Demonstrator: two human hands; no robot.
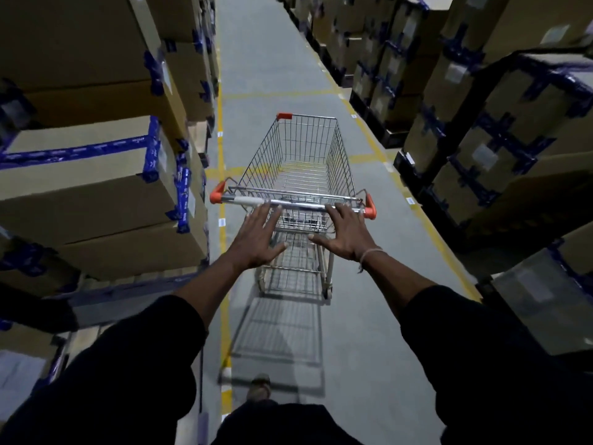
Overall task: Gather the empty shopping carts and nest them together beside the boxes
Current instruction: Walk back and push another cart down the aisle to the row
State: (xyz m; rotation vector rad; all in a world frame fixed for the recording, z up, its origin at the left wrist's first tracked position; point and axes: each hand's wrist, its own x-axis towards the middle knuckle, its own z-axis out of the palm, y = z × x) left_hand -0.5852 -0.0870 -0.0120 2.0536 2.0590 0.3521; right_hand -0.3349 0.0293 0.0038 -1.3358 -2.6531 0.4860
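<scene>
Left hand [256,236] and right hand [345,234] — fingers spread, gripping nothing — at the cart [298,175] handle; labels unreadable.

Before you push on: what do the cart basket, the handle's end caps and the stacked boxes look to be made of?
Cart basket: thin wire mesh, apparently bright plated steel, since it glints grey. Handle bar: shiny metal tube, likely chromed. End caps: matte orange, probably plastic. Boxes: brown corrugated cardboard by the look, edges sealed with glossy blue printed tape. Floor: smooth grey, probably coated concrete, with yellow painted lines.

Shiny metal wire cart [301,165]; matt cardboard boxes [96,187]; glossy blue tape [77,152].
</scene>
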